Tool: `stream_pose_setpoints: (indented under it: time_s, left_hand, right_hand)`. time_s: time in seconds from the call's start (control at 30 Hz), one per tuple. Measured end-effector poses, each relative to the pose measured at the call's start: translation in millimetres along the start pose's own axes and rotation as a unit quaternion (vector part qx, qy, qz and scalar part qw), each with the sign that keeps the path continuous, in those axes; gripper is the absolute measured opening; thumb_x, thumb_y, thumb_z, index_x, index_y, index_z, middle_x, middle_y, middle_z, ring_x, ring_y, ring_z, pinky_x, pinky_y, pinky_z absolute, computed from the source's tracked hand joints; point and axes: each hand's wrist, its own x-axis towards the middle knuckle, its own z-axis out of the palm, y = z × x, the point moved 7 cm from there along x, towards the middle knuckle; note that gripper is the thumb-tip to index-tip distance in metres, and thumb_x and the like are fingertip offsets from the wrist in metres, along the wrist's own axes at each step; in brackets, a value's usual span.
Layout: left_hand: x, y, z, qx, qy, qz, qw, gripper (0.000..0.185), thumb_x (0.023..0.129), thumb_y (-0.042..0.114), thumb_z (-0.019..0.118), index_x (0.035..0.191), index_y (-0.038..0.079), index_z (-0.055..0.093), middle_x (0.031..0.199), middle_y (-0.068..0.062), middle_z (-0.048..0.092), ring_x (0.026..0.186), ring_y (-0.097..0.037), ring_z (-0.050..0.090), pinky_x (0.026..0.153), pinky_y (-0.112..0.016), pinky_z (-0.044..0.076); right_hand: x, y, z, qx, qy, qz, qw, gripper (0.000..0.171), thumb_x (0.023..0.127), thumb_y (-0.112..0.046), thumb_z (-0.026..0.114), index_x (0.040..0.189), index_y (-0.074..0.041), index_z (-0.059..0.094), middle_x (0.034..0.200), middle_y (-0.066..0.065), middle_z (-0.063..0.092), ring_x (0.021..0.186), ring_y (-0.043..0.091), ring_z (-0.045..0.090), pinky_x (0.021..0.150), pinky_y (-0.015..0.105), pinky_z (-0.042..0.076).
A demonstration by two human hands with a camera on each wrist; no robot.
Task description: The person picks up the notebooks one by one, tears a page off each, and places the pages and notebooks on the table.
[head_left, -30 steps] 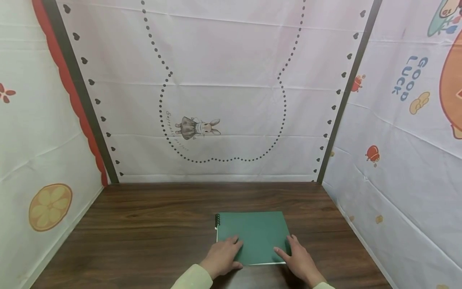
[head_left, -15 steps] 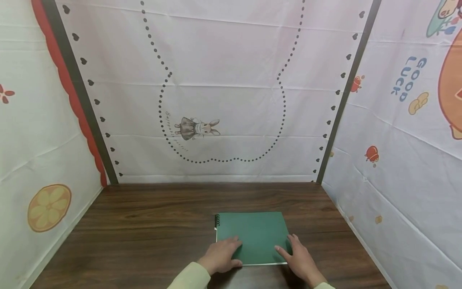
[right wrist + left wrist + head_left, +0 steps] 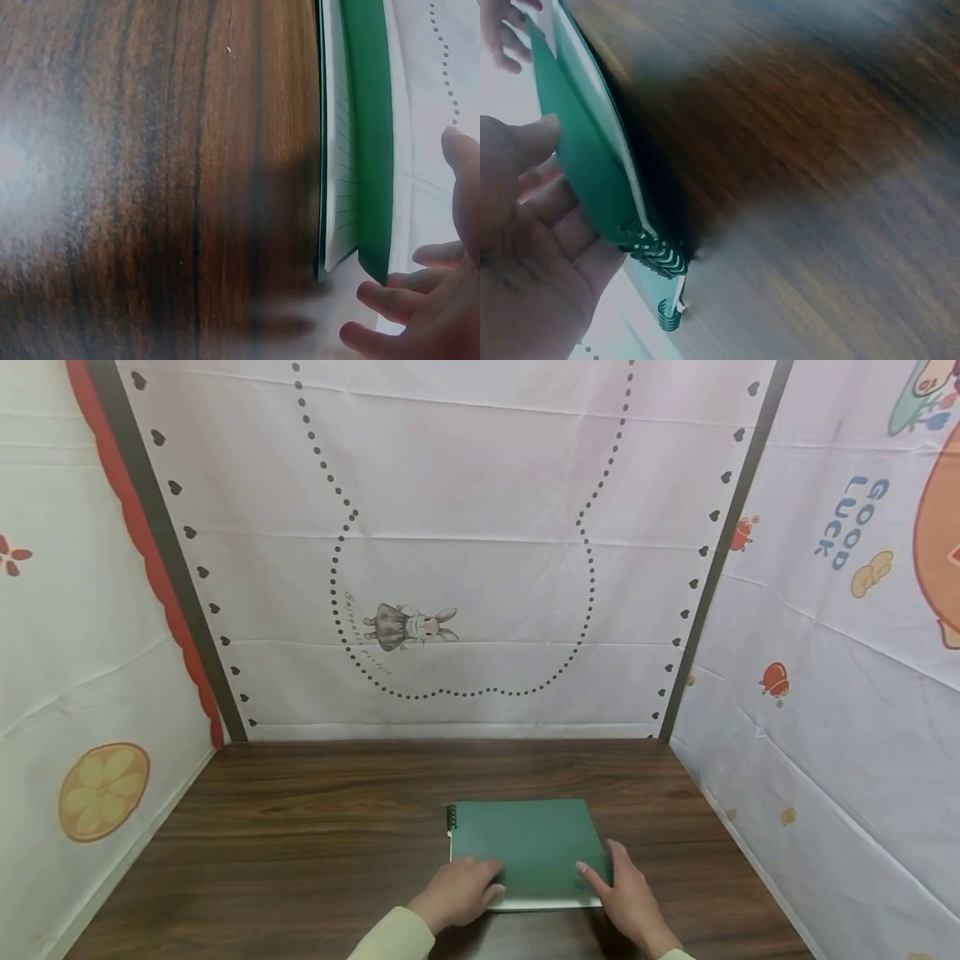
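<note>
A green spiral-bound notebook (image 3: 525,839) lies on the table, its black coil at the left. The front cover (image 3: 581,142) stands raised along the near edge, and lined white pages (image 3: 341,172) show beneath it in the right wrist view. My left hand (image 3: 459,890) pinches the near left part of that cover, thumb (image 3: 540,139) at its edge and fingers on the far side. At the right edge is my right hand (image 3: 632,893), its fingers spread and relaxed. In the right wrist view its fingertips (image 3: 375,289) meet the cover's near corner.
The dark wood table (image 3: 300,843) extends around the notebook. A printed white cloth (image 3: 480,610) hangs behind it, with more patterned cloth at the left and right sides.
The cover's near edge has risen, baring a strip of white page. My left fingers have drawn in around the edge, and my right hand has shifted slightly right.
</note>
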Motion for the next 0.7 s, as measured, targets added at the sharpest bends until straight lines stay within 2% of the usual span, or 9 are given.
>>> stream_pose_setpoints:
  time_s: [0.1, 0.2, 0.27, 0.4, 0.53, 0.7]
  left_hand:
    - [1.9, 1.3, 0.9, 0.007, 0.016, 0.008, 0.9998, 0.011, 0.093, 0.026, 0.061, 0.095, 0.017, 0.066, 0.072, 0.005, 0.064, 0.067, -0.012, 0.061, 0.054, -0.03, 0.047]
    - [3.6, 2.1, 0.6, 0.019, 0.028, 0.011, 0.9994, 0.008, 0.094, 0.018, 0.059, 0.093, 0.016, 0.066, 0.071, 0.002, 0.065, 0.063, -0.012, 0.06, 0.052, -0.03, 0.047]
    - [3.6, 2.8, -0.3, 0.03, 0.036, 0.015, 0.9988, 0.008, 0.091, 0.011, 0.059, 0.091, 0.014, 0.066, 0.067, 0.001, 0.063, 0.059, -0.012, 0.059, 0.049, -0.03, 0.045]
    - [1.4, 5.0, -4.2, 0.046, 0.059, 0.025, 0.9969, 0.013, 0.082, 0.001, 0.061, 0.082, 0.014, 0.059, 0.06, 0.0, 0.056, 0.053, -0.013, 0.055, 0.045, -0.029, 0.04]
    - [-0.1, 4.8, -4.6, 0.041, 0.075, 0.026, 0.996, 0.013, 0.082, 0.001, 0.061, 0.082, 0.013, 0.055, 0.06, 0.0, 0.055, 0.051, -0.012, 0.054, 0.043, -0.027, 0.039]
    - [0.1, 0.2, 0.0, 0.0, 0.059, 0.0, 0.9982, 0.008, 0.088, 0.006, 0.058, 0.084, 0.013, 0.054, 0.059, 0.003, 0.052, 0.048, -0.005, 0.045, 0.041, -0.023, 0.036]
  right_hand:
    - [0.8, 1.4, 0.0, 0.006, -0.004, 0.007, 1.0, 0.101, 0.087, -0.072, 0.048, 0.149, 0.003, 0.024, 0.149, 0.033, 0.033, 0.134, 0.049, 0.038, 0.102, 0.064, 0.036]
    - [1.1, 1.6, -0.9, 0.015, -0.003, 0.008, 1.0, 0.112, 0.082, -0.081, 0.043, 0.151, 0.003, 0.017, 0.154, 0.032, 0.023, 0.137, 0.05, 0.031, 0.104, 0.065, 0.034]
    - [1.1, 1.7, -2.4, 0.022, 0.003, 0.011, 1.0, 0.115, 0.082, -0.081, 0.042, 0.152, 0.004, 0.011, 0.156, 0.032, 0.014, 0.14, 0.051, 0.025, 0.106, 0.066, 0.03]
    - [0.9, 1.5, -7.2, 0.027, 0.025, 0.01, 0.999, 0.11, 0.089, -0.072, 0.044, 0.152, 0.006, 0.0, 0.159, 0.031, -0.001, 0.144, 0.049, 0.013, 0.112, 0.064, 0.022]
    - [0.4, -0.3, -9.6, 0.025, 0.035, 0.009, 0.999, 0.109, 0.091, -0.066, 0.047, 0.151, 0.009, -0.003, 0.158, 0.031, -0.002, 0.145, 0.047, 0.01, 0.115, 0.061, 0.017]
    - [0.6, -1.3, -4.1, 0.017, 0.02, 0.002, 1.0, 0.112, 0.088, -0.064, 0.054, 0.15, 0.012, 0.0, 0.157, 0.033, 0.0, 0.145, 0.048, 0.01, 0.115, 0.061, 0.016]
